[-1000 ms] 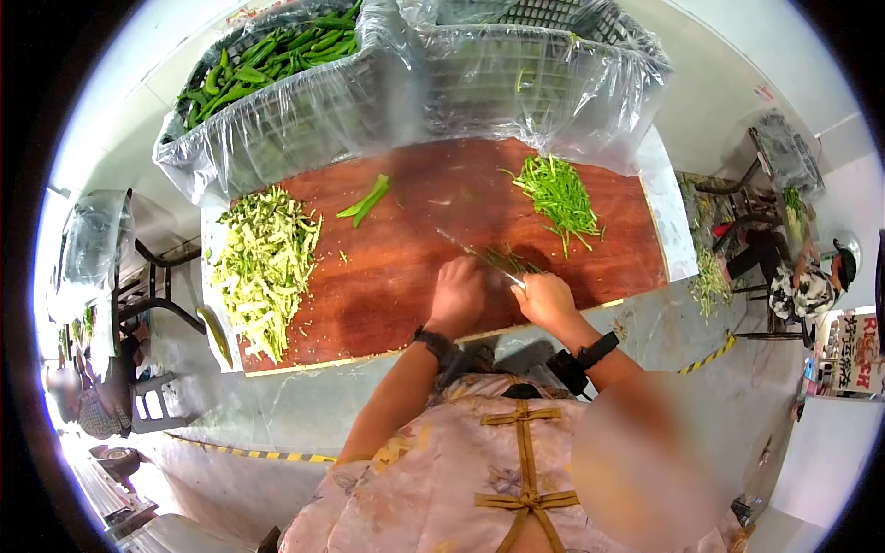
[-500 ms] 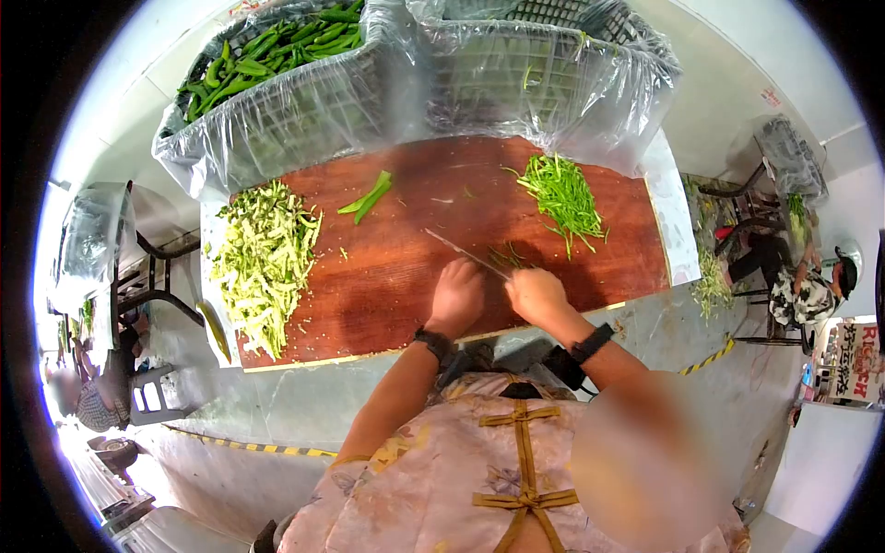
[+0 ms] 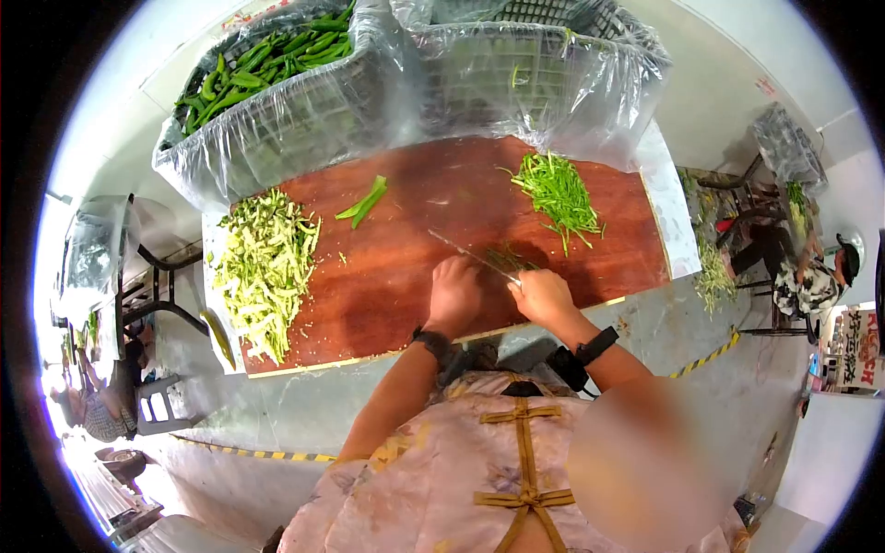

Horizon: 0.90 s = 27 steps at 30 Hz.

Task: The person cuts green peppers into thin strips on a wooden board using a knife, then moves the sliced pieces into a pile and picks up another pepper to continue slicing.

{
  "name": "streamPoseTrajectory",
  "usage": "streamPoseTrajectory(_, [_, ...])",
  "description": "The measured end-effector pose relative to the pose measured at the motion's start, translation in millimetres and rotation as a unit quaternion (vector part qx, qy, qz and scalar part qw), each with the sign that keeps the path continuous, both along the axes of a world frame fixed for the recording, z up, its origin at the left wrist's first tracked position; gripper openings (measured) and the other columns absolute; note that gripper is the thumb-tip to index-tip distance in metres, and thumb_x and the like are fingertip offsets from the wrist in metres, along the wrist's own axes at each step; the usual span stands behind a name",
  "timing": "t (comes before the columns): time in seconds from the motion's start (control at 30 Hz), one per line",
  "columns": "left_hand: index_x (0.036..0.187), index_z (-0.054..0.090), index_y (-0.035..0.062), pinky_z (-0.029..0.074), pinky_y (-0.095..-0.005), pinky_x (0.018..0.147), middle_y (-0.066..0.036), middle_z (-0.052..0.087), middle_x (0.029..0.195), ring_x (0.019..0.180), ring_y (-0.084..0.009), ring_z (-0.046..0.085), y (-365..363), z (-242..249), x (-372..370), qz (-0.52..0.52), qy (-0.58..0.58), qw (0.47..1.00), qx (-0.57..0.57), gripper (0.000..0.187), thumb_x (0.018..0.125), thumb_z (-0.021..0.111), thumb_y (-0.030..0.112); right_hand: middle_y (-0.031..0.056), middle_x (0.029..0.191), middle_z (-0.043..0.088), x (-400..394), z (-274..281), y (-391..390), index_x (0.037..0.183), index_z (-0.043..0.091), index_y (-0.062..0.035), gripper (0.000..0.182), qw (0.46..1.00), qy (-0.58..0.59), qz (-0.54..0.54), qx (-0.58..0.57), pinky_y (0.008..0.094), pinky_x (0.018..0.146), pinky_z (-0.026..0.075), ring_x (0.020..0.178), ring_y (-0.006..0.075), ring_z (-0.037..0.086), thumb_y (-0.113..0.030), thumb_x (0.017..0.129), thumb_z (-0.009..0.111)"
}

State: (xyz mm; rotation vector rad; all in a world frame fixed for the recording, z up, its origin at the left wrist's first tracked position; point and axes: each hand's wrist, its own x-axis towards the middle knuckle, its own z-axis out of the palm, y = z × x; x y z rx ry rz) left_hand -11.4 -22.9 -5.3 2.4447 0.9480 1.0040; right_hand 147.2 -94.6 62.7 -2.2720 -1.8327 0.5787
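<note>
My right hand (image 3: 546, 297) grips a knife (image 3: 470, 254) whose blade runs up and left across the red-brown cutting board (image 3: 396, 276). My left hand (image 3: 455, 295) rests with curled fingers on the board just left of the blade; what lies under it is hidden. Thin dark green strips (image 3: 505, 258) lie beside the blade. A heap of sliced green strips (image 3: 558, 192) sits at the board's far right. Pale pepper scraps (image 3: 263, 263) are piled at its left end. A split green pepper (image 3: 365, 201) lies alone near the far edge.
Two plastic-lined crates stand behind the board: the left crate (image 3: 277, 120) holds whole green peppers (image 3: 263, 60), and the right crate (image 3: 525, 83) shows almost nothing inside. Other people work at the right (image 3: 811, 276) and lower left (image 3: 101, 405). Yellow-black tape (image 3: 249, 453) marks the floor.
My right hand drew the knife a little left and then back to the right along the strips. My left hand stayed in place.
</note>
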Motion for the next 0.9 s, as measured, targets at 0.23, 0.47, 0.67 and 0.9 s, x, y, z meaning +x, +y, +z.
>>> streamPoseTrajectory(0.23, [0.083,0.058,0.0011,0.039,-0.0439,0.082,-0.014,0.053,0.1,0.098,-0.0332,0.049,0.7,-3.2,-2.6,-0.008,0.009,1.0,-0.015,0.02,0.064,0.055,0.002,0.0198,0.071,0.061,-3.1,2.2,-3.3,0.077,0.061,-0.002,0.026,1.0,-0.009,0.012,-0.021,0.0485,0.062,0.047,0.07,0.0392,0.059,-0.027,0.082,0.057])
streamPoseTrajectory(0.47, [0.082,0.06,0.0015,0.042,-0.0416,0.079,-0.015,0.056,0.094,0.092,-0.0342,0.051,13.2,2.3,-6.5,0.026,-0.06,0.997,-0.03,0.017,0.065,0.056,0.003,0.0208,0.066,0.058,9.6,1.3,-18.9,0.07,0.06,-0.0028,0.031,0.999,0.034,0.012,0.018,0.0502,0.06,0.044,0.065,0.0411,0.057,-0.031,0.081,0.055])
streamPoseTrajectory(0.67, [0.088,0.061,0.002,0.041,-0.0431,0.085,-0.015,0.057,0.102,0.093,-0.0339,0.052,84.0,21.1,-52.0,0.193,0.028,0.98,0.043,0.018,0.07,0.058,0.006,0.0231,0.072,0.06,13.5,7.5,-38.1,0.073,0.062,-0.0006,0.033,0.993,0.091,-0.008,-0.075,0.0495,0.065,0.045,0.072,0.041,0.058,-0.033,0.079,0.058])
streamPoseTrajectory(0.9, [0.102,0.063,0.0083,0.042,-0.0422,0.083,-0.011,0.053,0.115,0.102,-0.0305,0.049,136.2,14.0,-83.0,0.191,0.206,0.956,0.09,0.029,0.074,0.056,0.011,0.0226,0.069,0.059,41.8,0.9,-33.5,0.076,0.06,0.0003,0.028,0.997,0.011,-0.08,0.007,0.0479,0.061,0.046,0.068,0.0395,0.058,-0.027,0.08,0.059])
